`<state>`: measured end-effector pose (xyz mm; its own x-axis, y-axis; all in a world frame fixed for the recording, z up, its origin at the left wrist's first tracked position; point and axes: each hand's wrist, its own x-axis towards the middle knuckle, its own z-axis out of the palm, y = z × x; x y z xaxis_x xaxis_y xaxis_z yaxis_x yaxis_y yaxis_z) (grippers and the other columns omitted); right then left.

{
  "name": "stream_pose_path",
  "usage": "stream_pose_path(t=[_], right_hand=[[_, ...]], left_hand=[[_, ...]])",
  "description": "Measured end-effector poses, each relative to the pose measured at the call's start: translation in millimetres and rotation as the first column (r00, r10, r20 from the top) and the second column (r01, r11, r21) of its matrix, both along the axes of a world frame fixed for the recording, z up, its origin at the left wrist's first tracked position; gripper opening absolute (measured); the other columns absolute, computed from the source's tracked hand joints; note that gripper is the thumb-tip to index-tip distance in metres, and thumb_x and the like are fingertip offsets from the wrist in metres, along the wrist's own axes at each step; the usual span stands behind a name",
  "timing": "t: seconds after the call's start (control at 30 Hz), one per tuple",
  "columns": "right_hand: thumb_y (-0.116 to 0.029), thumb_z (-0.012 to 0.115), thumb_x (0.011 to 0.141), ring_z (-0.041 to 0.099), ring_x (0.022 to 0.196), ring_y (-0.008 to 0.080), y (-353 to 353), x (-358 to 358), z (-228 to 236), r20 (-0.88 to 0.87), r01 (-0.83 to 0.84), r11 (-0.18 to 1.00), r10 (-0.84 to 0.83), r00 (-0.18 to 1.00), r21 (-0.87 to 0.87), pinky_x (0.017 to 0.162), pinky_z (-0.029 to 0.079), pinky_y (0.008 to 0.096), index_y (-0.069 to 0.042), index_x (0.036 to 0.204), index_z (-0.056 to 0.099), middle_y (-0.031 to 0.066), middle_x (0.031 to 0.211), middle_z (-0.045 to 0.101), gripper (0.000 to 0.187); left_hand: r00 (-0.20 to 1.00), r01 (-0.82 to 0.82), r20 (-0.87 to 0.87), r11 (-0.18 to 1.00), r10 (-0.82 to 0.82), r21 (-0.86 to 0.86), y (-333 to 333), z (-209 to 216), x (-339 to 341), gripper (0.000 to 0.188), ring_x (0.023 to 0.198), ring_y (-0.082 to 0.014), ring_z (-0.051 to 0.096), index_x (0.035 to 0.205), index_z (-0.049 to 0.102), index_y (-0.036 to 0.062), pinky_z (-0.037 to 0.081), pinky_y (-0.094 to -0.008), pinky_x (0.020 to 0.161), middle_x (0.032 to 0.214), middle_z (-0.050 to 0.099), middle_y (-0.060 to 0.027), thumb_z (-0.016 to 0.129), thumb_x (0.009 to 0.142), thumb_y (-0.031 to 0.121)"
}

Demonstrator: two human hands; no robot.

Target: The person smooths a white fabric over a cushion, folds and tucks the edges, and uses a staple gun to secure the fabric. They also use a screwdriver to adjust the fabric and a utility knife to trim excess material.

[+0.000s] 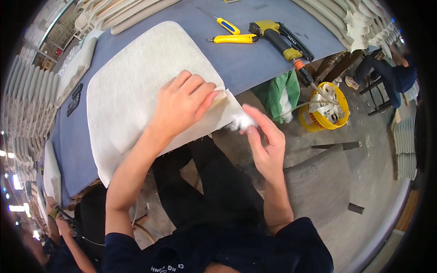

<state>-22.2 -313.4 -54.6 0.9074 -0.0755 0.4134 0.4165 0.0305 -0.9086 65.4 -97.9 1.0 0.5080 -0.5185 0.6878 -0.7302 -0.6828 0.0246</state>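
Note:
A pale grey fabric-covered seat cushion [132,86] lies on a blue-grey worktable [255,54], its near corner hanging over the table edge. My left hand [182,102] presses flat on the cushion near that corner, fingers at the folded fabric flap. My right hand [264,136] is just off the corner, pinching a small tuft of white stuffing [241,122] between thumb and fingers.
On the table behind lie a yellow pneumatic stapler [277,36] with its hose, a yellow-handled cutter [232,39] and a screwdriver [225,25]. A yellow bucket [325,109] of scraps and green cloth [280,91] sit on the floor. Stacked seat panels line the left and top. Other people work at both sides.

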Motion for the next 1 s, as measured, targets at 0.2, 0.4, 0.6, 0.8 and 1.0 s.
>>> stream_pose_path(t=[0.2, 0.4, 0.6, 0.8, 1.0], right_hand=[[0.001, 0.077, 0.09, 0.069, 0.079, 0.0221, 14, 33, 22, 0.181, 0.274, 0.923, -0.231, 0.956, -0.269, 0.07, 0.054, 0.0339, -0.004, 0.107, 0.074, 0.0089, 0.095, 0.074, 0.017], [0.002, 0.08, 0.083, 0.068, 0.083, 0.0303, 57, 66, 19, 0.242, 0.34, 0.9, -0.278, 0.929, -0.271, 0.074, 0.055, 0.0398, -0.005, 0.102, 0.072, 0.0096, 0.097, 0.068, 0.022], [0.001, 0.081, 0.083, 0.067, 0.081, 0.0259, 67, 68, -16, 0.414, 0.477, 0.83, -0.341, 0.844, -0.29, 0.073, 0.052, 0.0378, -0.009, 0.105, 0.075, 0.006, 0.094, 0.068, 0.025], [-0.002, 0.079, 0.084, 0.063, 0.083, 0.0245, 69, 57, -24, 0.475, 0.55, 0.697, -0.33, 0.815, -0.459, 0.071, 0.039, 0.0383, -0.008, 0.119, 0.076, 0.0052, 0.096, 0.063, 0.036], [-0.004, 0.069, 0.09, 0.064, 0.079, 0.0294, 37, 44, 14, 0.185, 0.158, 0.863, -0.076, 0.98, -0.48, 0.074, 0.047, 0.0411, -0.006, 0.112, 0.078, 0.0093, 0.087, 0.064, 0.024]], left_hand=[[0.885, -0.133, -0.465, 0.974, 0.034, -0.182, 2, 9, 16, 0.031, 0.065, -0.0278, 0.052, 0.083, 0.061, -0.0025, 0.044, -0.0394, 0.063, 0.068, 0.054, -0.0118, 0.068, 0.103, 0.02], [0.811, -0.186, -0.585, 0.935, -0.028, -0.302, 6, 6, 15, 0.032, 0.067, -0.0167, 0.05, 0.087, 0.065, -0.0038, 0.043, -0.0347, 0.064, 0.07, 0.055, -0.0085, 0.067, 0.106, 0.022], [0.834, -0.161, -0.547, 0.917, -0.072, -0.366, 8, -2, 14, 0.026, 0.07, -0.0173, 0.055, 0.091, 0.07, -0.0039, 0.045, -0.0344, 0.066, 0.074, 0.061, -0.01, 0.068, 0.105, 0.018], [0.938, 0.043, -0.302, 0.923, -0.169, -0.382, 8, -8, 10, 0.013, 0.073, -0.0246, 0.059, 0.091, 0.074, -0.001, 0.047, -0.0369, 0.066, 0.078, 0.066, -0.0103, 0.073, 0.097, 0.01], [0.96, 0.074, -0.233, 0.944, -0.154, -0.323, 9, -8, 4, 0.009, 0.073, -0.0242, 0.06, 0.089, 0.076, 0.003, 0.049, -0.0369, 0.065, 0.08, 0.068, -0.0063, 0.076, 0.094, 0.011]])
